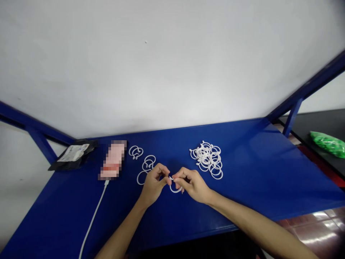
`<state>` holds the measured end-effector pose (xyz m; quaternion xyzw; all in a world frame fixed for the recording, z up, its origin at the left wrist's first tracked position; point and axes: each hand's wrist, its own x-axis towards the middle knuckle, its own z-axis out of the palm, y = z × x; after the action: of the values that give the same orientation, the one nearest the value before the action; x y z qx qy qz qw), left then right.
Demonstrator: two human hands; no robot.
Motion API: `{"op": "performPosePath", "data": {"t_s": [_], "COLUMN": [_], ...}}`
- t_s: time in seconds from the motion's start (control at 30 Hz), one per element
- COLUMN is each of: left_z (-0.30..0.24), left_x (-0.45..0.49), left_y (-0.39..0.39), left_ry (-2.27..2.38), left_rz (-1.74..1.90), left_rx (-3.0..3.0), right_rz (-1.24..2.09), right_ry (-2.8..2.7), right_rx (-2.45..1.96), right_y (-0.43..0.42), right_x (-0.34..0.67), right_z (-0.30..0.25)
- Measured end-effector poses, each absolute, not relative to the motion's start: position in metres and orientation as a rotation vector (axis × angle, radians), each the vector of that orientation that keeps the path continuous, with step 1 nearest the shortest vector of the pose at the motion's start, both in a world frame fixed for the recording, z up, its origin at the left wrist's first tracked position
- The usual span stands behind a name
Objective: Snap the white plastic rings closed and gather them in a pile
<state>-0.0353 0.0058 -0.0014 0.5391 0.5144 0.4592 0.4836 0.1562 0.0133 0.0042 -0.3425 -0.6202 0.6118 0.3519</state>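
Note:
Between my two hands is a white shower curtain ring [175, 191], its ends pinched by both sets of fingertips above the blue table. My left hand [153, 185] is closed on one side of the ring's ends. Opposite it, my right hand [192, 185] is closed too, thumb and fingers pressed together on the ring. The fingers partly cover where the ends meet, so I cannot tell whether they are joined. Several loose curtain rings [149, 157] lie just beyond my left hand. A larger pile of curtain rings [206, 158] rests beyond my right hand, with knobbed ends showing.
On the left, a pixelated pink phone-shaped object [113, 160] has a white cable [93, 218] running off the near edge. A black plastic packet [74, 154] lies at the table's [250, 180] far left. Blue frame bars flank it; a green bag [327, 144] sits farther right.

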Motion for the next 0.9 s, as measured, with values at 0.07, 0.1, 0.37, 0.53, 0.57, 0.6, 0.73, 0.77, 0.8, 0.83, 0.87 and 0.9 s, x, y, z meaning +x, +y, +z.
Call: {"op": "performPosePath", "data": {"t_s": [0.07,0.1,0.37,0.53,0.57,0.6,0.73,0.77,0.8,0.83,0.87,0.9], "left_z": [-0.004,-0.004,0.003,0.0,-0.001,-0.002,-0.002,-0.002,-0.003,-0.003,-0.003,-0.003], "left_x": [-0.036,-0.036,-0.046,-0.061,-0.063,-0.064,-0.065,-0.065,-0.065,-0.065,-0.065,-0.065], "left_y": [0.004,0.003,0.01,0.01,0.01,0.009,0.009,0.01,0.01,0.01,0.01,0.009], "left_ry": [1.272,1.28,1.593,2.146,2.185,2.198,2.172,2.168,2.167,2.166,2.166,2.165], "left_rz": [1.115,1.109,1.109,0.726,0.637,0.575,0.518,0.52,0.523,0.527,0.535,0.547], "left_rx": [1.355,1.384,2.057,2.303,2.314,2.321,2.333,2.335,2.336,2.34,2.345,2.353], "right_rz": [1.561,1.539,0.879,0.415,0.372,0.338,0.283,0.281,0.281,0.281,0.278,0.272], "right_ry": [-1.671,-1.715,-2.155,-2.18,-2.17,-2.163,-2.114,-2.104,-2.099,-2.1,-2.104,-2.112], "right_rx": [-0.861,-0.847,-0.806,-0.97,-0.998,-1.024,-1.117,-1.137,-1.155,-1.174,-1.191,-1.207], "right_y": [0.013,0.013,0.031,0.053,0.057,0.061,0.071,0.072,0.074,0.075,0.076,0.077], "right_x": [0.158,0.159,0.177,0.206,0.213,0.219,0.243,0.247,0.25,0.253,0.255,0.256], "right_z": [0.005,0.006,0.021,0.025,0.026,0.028,0.036,0.038,0.038,0.039,0.038,0.037]}}
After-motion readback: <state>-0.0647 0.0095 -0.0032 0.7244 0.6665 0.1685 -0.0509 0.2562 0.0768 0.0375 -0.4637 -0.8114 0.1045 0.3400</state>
